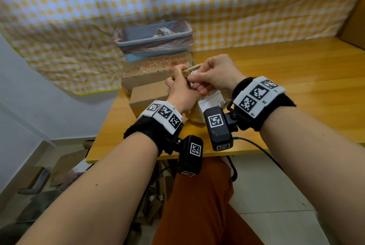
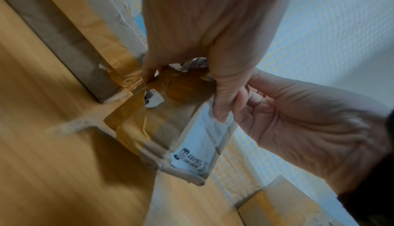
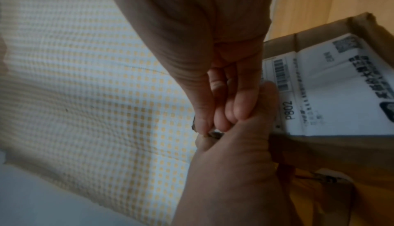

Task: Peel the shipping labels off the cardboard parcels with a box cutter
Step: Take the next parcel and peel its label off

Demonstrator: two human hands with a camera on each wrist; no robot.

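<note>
The small cardboard parcel (image 1: 199, 112) is standing on the near left part of the worktop (image 1: 276, 86), tipped up between both hands. It looks light and a bit squashy. Its white label (image 3: 332, 98) looks thin and easy to tear, so a loose corner is the best place to pull. The left hand (image 1: 180, 90) is curling around the parcel's top edge. The right hand (image 1: 215, 75) is pinching torn paper there. No cutter is showing.

Home room, wooden desk (image 1: 296, 71), gingham cloth (image 1: 79, 8) backdrop, lined bin (image 1: 152, 37)
</note>
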